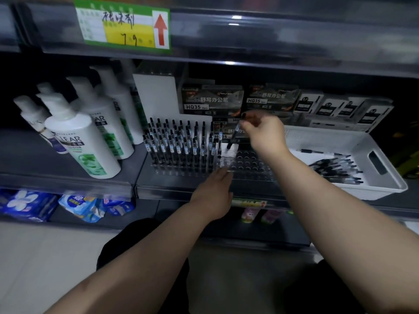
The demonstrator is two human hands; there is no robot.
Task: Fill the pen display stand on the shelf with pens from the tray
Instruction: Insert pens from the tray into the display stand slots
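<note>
Fingers point(221, 175) of my left hand point(213, 191) lie straight and together, tips touching the front edge of the stand point(249, 165). The forearm reaches up from below, palm down, and that hand grips nothing.

The stand is a clear, glossy plastic block drilled with rows of round holes, sitting on the gray shelf point(68, 159). Its left part is packed with upright pens point(179, 141) with slim clear barrels and black tops. On its right part the holes show as dark rings.

My right hand point(265, 137) hangs above that right part, wrist bent, with thumb and forefinger pinching one pen point(234, 135) near its top. It tilts tip-down over the back rows, just beside the filled ones. I cannot tell whether the tip touches.

Just right of the stand sits the tray point(385, 188), white plastic with a slot handle, with loose pens point(335, 168) heaped inside.

Behind stand dark boxes point(213, 100) marked HQ35. Far left are white pump bottles point(81, 141) with green labels.
</note>
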